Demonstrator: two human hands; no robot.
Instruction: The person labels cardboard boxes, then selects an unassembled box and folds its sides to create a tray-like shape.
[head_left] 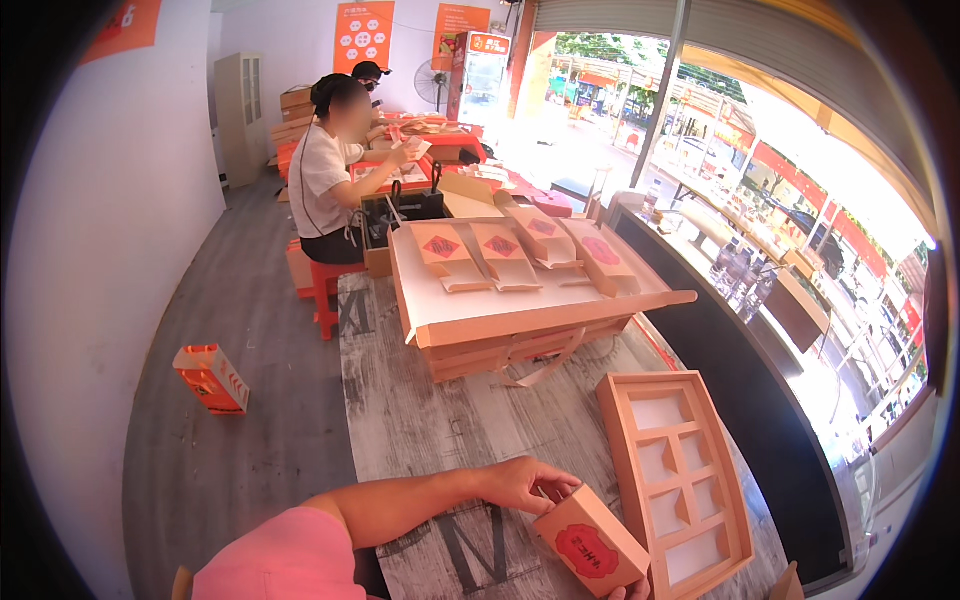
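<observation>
A small brown cardboard box [592, 546] with a red label on its face is tilted above the near part of the table, between my two hands. My left hand [525, 484] reaches over from the left, its fingers closed on the box's upper end. Only some fingers of my right hand [632, 591] show, at the box's lower right corner by the picture's edge; they hold it from that side. Just right of the box lies a brown cardboard tray [623, 455] with several white-bottomed compartments.
A wide cardboard carton [545, 330] stands farther up the wood-patterned table [400, 420], with several flat, red-marked paper packs [500, 255] on top. An orange paper bag [212, 380] stands on the floor at left. A co-worker [325, 180] sits beyond, holding something pale.
</observation>
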